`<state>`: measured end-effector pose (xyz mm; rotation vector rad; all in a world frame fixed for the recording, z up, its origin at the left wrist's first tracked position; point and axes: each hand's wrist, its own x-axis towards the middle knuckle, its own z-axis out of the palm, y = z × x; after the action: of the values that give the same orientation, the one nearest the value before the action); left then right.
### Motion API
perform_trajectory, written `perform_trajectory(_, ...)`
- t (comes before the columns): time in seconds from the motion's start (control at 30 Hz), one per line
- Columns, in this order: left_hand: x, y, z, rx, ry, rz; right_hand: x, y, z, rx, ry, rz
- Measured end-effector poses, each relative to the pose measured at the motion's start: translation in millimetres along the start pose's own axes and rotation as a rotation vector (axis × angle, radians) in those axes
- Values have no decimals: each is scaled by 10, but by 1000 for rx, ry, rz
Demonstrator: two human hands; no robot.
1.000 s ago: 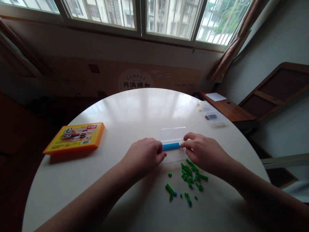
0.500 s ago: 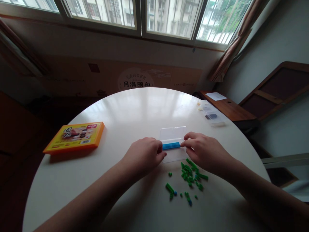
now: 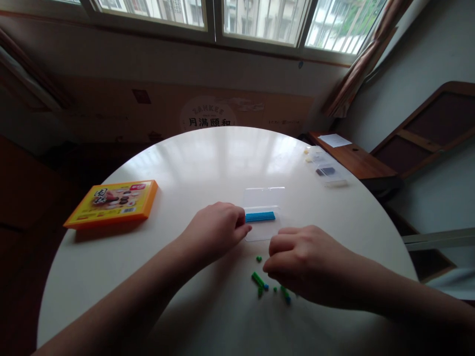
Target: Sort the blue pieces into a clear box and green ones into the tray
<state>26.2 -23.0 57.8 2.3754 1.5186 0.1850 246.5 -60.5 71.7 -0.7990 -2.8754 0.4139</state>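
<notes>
A clear plastic case lies opened flat on the round white table. In its near half sits a blue studded strip. My left hand has its fingers curled at the case's left edge, by the strip's left end, with the thumb over the rim. Closer to me, my right hand is closed, knuckles up, hiding most of the green pile; whatever its fingertips pinch is out of sight. Left of it lie small green building pieces, some with blue bits attached.
An orange and yellow game box lies on the left of the table. Clear plastic containers with small dark and yellowish contents lie at the far right edge. Beyond them stands a wooden desk with a paper on top.
My right hand has drawn back from the blue strip's right end and come down over the green pieces, its fingers closing. My left hand stays at the case. The view has tilted slightly downward.
</notes>
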Motion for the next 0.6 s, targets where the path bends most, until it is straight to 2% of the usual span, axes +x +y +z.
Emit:
perform_trajectory(0.13, -1, -4, -19, 15, -3, -14, 35, -39, 99, 12, -92, -14)
perform_trajectory(0.27, 6, -13, -30, 9, -18, -17, 49, -16, 118, -11, -110, -37)
perform_trajectory(0.4, 9, -6, -35, 26, -22, -16, -19, 64, -52, -74, -104, -40)
perform_trajectory(0.5, 3, 16, -54, 42, -20, -17, -127, 173, -258, -16, -115, -7)
perform_trajectory(0.6, -4, 24, -82, 55, -16, -5, -213, 290, -386, -36, -53, 89)
